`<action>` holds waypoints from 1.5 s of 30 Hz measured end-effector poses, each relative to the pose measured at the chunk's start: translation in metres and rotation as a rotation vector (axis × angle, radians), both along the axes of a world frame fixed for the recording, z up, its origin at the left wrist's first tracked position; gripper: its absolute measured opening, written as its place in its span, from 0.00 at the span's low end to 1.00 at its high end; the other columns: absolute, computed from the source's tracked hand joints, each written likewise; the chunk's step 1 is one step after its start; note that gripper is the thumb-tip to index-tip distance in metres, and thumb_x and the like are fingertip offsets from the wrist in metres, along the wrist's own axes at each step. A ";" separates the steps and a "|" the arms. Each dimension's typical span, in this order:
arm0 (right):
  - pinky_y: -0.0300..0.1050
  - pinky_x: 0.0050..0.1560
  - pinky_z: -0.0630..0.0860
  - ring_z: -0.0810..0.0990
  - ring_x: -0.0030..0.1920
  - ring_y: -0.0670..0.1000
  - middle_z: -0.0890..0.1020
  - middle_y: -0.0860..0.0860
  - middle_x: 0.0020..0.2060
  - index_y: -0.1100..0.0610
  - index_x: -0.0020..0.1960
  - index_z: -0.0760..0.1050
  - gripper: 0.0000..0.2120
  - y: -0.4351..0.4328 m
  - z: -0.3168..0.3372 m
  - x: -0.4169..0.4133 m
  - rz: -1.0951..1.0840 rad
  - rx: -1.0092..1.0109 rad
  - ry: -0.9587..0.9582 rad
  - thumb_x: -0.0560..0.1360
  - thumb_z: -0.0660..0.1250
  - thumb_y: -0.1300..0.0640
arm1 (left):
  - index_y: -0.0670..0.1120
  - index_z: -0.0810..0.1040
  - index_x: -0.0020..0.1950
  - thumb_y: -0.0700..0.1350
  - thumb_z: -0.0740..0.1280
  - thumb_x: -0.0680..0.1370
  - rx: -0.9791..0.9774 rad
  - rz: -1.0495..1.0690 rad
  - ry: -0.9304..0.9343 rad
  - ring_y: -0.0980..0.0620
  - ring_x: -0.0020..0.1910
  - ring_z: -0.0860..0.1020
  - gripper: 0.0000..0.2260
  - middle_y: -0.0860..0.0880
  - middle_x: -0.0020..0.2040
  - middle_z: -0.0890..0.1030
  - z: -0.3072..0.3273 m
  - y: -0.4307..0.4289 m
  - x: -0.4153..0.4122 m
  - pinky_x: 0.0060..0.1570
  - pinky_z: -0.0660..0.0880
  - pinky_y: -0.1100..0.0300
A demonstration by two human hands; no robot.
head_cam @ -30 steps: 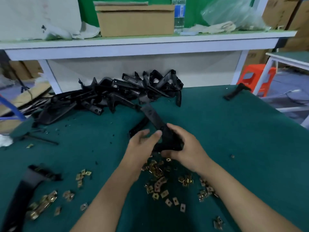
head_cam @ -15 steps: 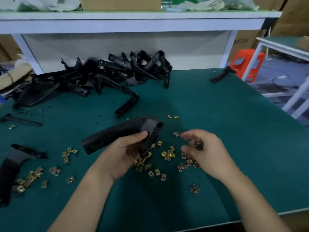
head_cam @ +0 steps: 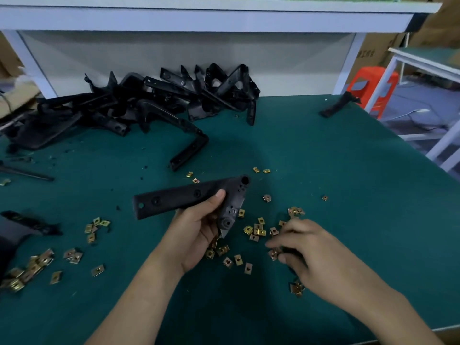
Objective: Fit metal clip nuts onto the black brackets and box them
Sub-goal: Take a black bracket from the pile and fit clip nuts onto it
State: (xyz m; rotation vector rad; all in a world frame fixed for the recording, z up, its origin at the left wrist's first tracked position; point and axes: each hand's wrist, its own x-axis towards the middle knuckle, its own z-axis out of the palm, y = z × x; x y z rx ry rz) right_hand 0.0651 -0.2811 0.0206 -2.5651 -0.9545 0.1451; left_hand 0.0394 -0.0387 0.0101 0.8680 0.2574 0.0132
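My left hand (head_cam: 199, 232) grips a black L-shaped bracket (head_cam: 179, 199) above the green table (head_cam: 348, 170), its long arm pointing left and its short arm hanging down past my palm. My right hand (head_cam: 306, 250) rests low over the scattered brass clip nuts (head_cam: 256, 231), with its fingertips pinched on one clip nut (head_cam: 274, 253). More clip nuts (head_cam: 32, 267) lie at the front left. A heap of black brackets (head_cam: 154, 100) fills the back left of the table.
A lone bracket (head_cam: 189, 145) lies just ahead of the heap, another bracket (head_cam: 338, 105) at the far right edge. A dark part (head_cam: 17, 227) sits at the left edge. A white shelf (head_cam: 199, 16) spans the back; an orange stool (head_cam: 373, 88) stands off right.
The left hand has carried the bracket away from the right hand and turned its long arm leftward. The right hand has dropped to the clip nuts and pinched one.
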 end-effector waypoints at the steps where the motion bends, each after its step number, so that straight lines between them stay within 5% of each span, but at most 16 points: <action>1: 0.31 0.54 0.71 0.69 0.58 0.35 0.72 0.33 0.51 0.38 0.60 0.79 0.12 0.001 0.000 0.000 0.003 -0.010 0.004 0.80 0.69 0.53 | 0.42 0.86 0.57 0.46 0.78 0.69 -0.026 0.003 -0.016 0.51 0.52 0.85 0.18 0.42 0.58 0.85 0.001 0.002 0.002 0.46 0.81 0.61; 6: 0.29 0.45 0.69 0.74 0.52 0.36 0.74 0.34 0.49 0.41 0.44 0.75 0.12 0.004 0.001 0.006 -0.060 0.065 0.082 0.76 0.73 0.57 | 0.41 0.86 0.57 0.44 0.75 0.72 -0.058 -0.046 -0.066 0.51 0.50 0.86 0.15 0.43 0.56 0.86 0.012 0.010 0.019 0.44 0.81 0.62; 11: 0.39 0.39 0.76 0.80 0.41 0.44 0.82 0.40 0.40 0.39 0.46 0.80 0.11 0.017 0.010 0.016 -0.143 0.212 0.160 0.77 0.73 0.57 | 0.44 0.88 0.51 0.43 0.75 0.72 -0.162 -0.073 -0.089 0.53 0.49 0.86 0.09 0.46 0.53 0.87 0.009 0.014 0.027 0.45 0.81 0.62; 14: 0.43 0.43 0.80 0.83 0.40 0.48 0.84 0.47 0.36 0.41 0.47 0.83 0.11 0.037 0.025 0.028 -0.154 0.480 0.384 0.77 0.72 0.58 | 0.45 0.89 0.49 0.47 0.77 0.67 -0.168 -0.059 -0.079 0.53 0.46 0.85 0.13 0.47 0.50 0.87 0.005 0.019 0.031 0.45 0.81 0.62; 19: 0.35 0.54 0.77 0.82 0.48 0.43 0.86 0.47 0.45 0.46 0.54 0.86 0.14 0.076 0.035 0.059 -0.092 0.817 0.758 0.72 0.70 0.58 | 0.46 0.88 0.52 0.49 0.75 0.70 -0.152 -0.061 -0.102 0.55 0.44 0.85 0.13 0.49 0.47 0.87 0.002 0.026 0.037 0.43 0.80 0.62; 27: 0.38 0.41 0.80 0.82 0.38 0.47 0.84 0.51 0.39 0.55 0.44 0.86 0.07 0.101 0.019 0.070 -0.101 1.295 1.150 0.67 0.78 0.62 | 0.44 0.87 0.55 0.47 0.72 0.74 -0.153 -0.132 -0.128 0.54 0.46 0.85 0.12 0.48 0.49 0.87 -0.003 0.023 0.038 0.45 0.80 0.62; 32: 0.37 0.37 0.79 0.82 0.35 0.46 0.84 0.50 0.38 0.54 0.42 0.85 0.06 0.102 0.018 0.070 -0.194 1.433 1.144 0.67 0.75 0.63 | 0.44 0.87 0.54 0.46 0.72 0.74 -0.162 -0.141 -0.132 0.54 0.47 0.85 0.12 0.47 0.50 0.87 -0.003 0.018 0.036 0.45 0.81 0.61; 45: 0.35 0.39 0.80 0.84 0.38 0.46 0.85 0.51 0.38 0.55 0.42 0.87 0.08 0.104 0.018 0.063 -0.218 1.393 1.090 0.63 0.76 0.59 | 0.43 0.87 0.53 0.47 0.75 0.69 -0.146 -0.074 -0.088 0.53 0.44 0.85 0.15 0.46 0.49 0.87 0.000 0.022 0.037 0.43 0.81 0.62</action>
